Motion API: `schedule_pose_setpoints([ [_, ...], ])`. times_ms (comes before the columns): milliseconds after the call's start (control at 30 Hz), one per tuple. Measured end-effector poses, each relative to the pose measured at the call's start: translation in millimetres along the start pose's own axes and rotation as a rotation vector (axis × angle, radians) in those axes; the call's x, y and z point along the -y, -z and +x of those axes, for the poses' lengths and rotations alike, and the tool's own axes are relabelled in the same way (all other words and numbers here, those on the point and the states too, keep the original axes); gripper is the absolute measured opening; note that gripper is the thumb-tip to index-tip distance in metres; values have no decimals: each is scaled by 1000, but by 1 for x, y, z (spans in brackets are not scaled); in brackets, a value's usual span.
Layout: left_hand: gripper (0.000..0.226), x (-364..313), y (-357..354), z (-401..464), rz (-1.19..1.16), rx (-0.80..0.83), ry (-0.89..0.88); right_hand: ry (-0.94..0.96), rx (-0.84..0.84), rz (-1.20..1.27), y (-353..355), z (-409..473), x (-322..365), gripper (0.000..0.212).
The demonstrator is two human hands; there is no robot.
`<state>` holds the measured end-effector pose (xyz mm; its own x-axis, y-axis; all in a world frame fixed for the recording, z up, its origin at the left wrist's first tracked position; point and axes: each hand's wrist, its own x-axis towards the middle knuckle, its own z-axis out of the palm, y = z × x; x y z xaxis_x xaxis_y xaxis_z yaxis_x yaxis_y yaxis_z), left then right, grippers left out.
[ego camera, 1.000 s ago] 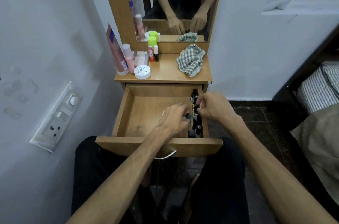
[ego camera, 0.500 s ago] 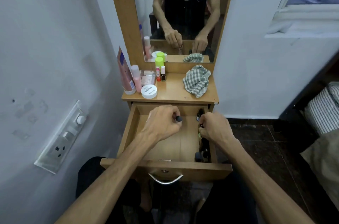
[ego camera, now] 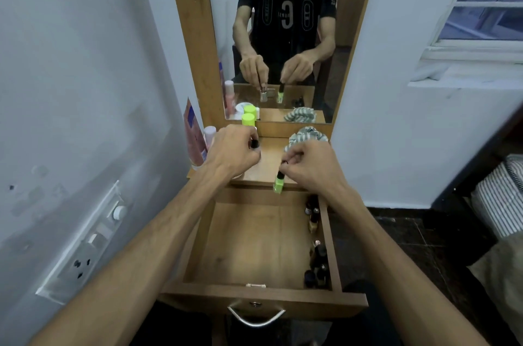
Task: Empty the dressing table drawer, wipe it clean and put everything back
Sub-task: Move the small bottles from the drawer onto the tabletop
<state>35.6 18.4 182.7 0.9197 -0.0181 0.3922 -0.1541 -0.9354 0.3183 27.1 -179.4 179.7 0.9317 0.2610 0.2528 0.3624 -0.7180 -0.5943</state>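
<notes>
- Fingers of the right hand point(ego camera: 307, 166) pinch the black cap of a green nail polish bottle point(ego camera: 278, 185), which hangs just above the counter point(ego camera: 268, 158) edge.
- Left hand point(ego camera: 235, 153) grips a dark-capped bottle point(ego camera: 57, 144) over the counter (body hidden).
- Below both hands, the drawer point(ego camera: 254, 243) holds more small bottles point(ego camera: 317, 260) along its right wall.
- Judged light, glassy, breakable; hold by cap or body.

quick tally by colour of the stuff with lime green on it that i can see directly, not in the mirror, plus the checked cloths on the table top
Lime green nail polish bottle, held by the right hand: 1
Lime green capped bottle at the back of the table top: 1
Green and white checked cloth: 1
Total: 3
</notes>
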Motion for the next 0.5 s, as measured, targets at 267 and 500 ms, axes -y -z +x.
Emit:
schedule_pose_setpoints([
  [267, 11, 10, -19, 29, 144, 23, 48, -61, -49, 8, -27, 76, 21, 13],
  [500, 10, 29, -33, 36, 149, 42, 105, -69, -26, -8, -53, 101, 24, 9],
])
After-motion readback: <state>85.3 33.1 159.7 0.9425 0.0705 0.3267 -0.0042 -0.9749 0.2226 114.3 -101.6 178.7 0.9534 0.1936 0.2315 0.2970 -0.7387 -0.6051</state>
